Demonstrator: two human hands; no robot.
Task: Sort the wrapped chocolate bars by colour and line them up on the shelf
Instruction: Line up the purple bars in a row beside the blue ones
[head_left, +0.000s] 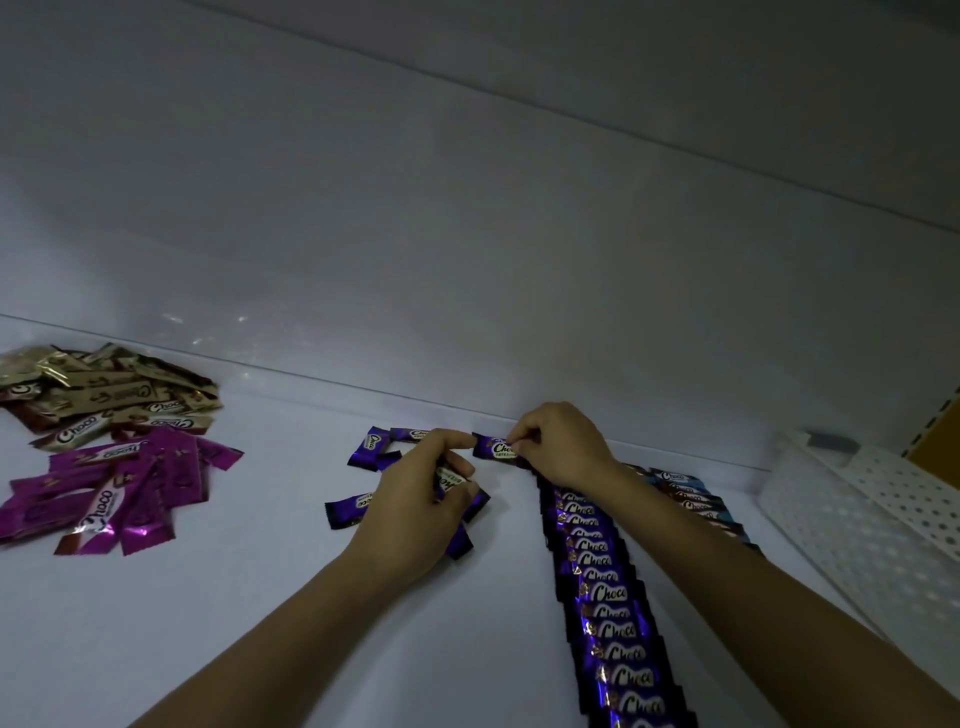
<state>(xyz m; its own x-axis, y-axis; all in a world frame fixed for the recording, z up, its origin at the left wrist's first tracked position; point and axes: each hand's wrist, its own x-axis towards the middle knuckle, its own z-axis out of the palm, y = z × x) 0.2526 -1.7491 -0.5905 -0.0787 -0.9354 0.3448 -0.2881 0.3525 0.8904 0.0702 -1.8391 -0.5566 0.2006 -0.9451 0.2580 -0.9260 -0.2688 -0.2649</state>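
**Right hand** (561, 441): fingers and thumb pinch a single purple bar (496, 448) at the far end of the purple row (608, 597), close to the back wall (467, 260).

**Left hand** (415, 499): just left of that end, curled round a small clutch of purple bars (452, 480), with the index finger extended to touch the pinched bar's tip.

**Surroundings:**
- Loose purple bars (374, 447) lie left of the row.
- A blue row (691, 493) runs just right of it, partly hidden by the right forearm.
- A magenta pile (119, 483) and a gold pile (104, 395) lie well left.

**Likely faults:**
- Little room shows at the wall, so the bar may land skewed or ride over its neighbour.
- The forearm, passing low over both rows, may nudge them.
- Slick wrappers may slip from the clutch.
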